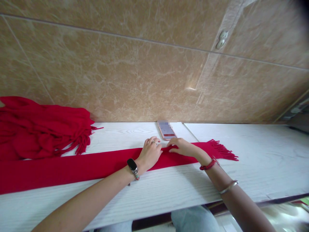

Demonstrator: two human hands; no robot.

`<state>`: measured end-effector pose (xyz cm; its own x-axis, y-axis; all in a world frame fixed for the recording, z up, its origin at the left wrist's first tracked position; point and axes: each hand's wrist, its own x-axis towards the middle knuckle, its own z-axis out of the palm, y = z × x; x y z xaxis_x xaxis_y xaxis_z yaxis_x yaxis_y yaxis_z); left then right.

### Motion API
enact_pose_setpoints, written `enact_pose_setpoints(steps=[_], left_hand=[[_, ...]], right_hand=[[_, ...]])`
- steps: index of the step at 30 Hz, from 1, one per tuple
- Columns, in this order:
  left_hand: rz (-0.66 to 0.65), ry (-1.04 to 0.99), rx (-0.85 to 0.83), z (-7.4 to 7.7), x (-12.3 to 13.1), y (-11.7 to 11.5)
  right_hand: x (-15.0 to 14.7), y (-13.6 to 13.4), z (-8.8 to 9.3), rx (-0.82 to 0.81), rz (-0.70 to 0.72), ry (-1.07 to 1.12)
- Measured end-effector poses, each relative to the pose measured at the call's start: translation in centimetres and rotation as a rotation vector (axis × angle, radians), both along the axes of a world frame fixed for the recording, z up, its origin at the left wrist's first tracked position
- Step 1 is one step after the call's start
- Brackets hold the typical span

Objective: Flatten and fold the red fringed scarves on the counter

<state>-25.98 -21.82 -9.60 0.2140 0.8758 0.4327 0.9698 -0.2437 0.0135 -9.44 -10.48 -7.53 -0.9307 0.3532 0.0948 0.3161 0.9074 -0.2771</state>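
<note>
A long red scarf [91,166] lies in a flat strip along the white tabletop, its fringed end to the right and its other end running out of view at the left. My left hand [150,153], with a ring and a dark wristband, rests on the strip's middle, fingers curled down at the far edge. Just right of it, my right hand [182,148] pinches the same far edge between thumb and fingers. A small gap separates the two hands. Their fingertips are partly hidden against the cloth.
A phone [167,130] with its screen lit lies behind my hands, near the tiled wall [120,74]. At the far left sits a loose heap of red fringed cloth [43,129]. A wall socket [222,39] is at the upper right. The table's front edge runs before my knees.
</note>
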Motion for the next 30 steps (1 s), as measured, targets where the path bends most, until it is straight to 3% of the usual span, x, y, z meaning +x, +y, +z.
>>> enact_pose_setpoints(steps=[7,10,18,26,30], left_hand=[[-0.054,0.105,0.094,0.0,0.2,-0.2],[-0.068,0.143,0.137,-0.2,0.2,-0.2],[-0.106,0.222,0.16,-0.3,0.3,-0.1],[-0.031,0.177,-0.02,0.1,0.4,-0.1],[-0.036,0.181,-0.026,0.3,0.5,-0.3]], right_hand=[[5.0,3.6,0.7,0.005,-0.281,-0.221],[5.8,3.9,0.9,0.014,-0.326,-0.242],[3.0,1.7,0.6,0.066,-0.127,-0.18],[2.7,1.8,0.5,0.034,-0.145,-0.148],[3.0,1.7,0.8,0.002,-0.153,-0.158]])
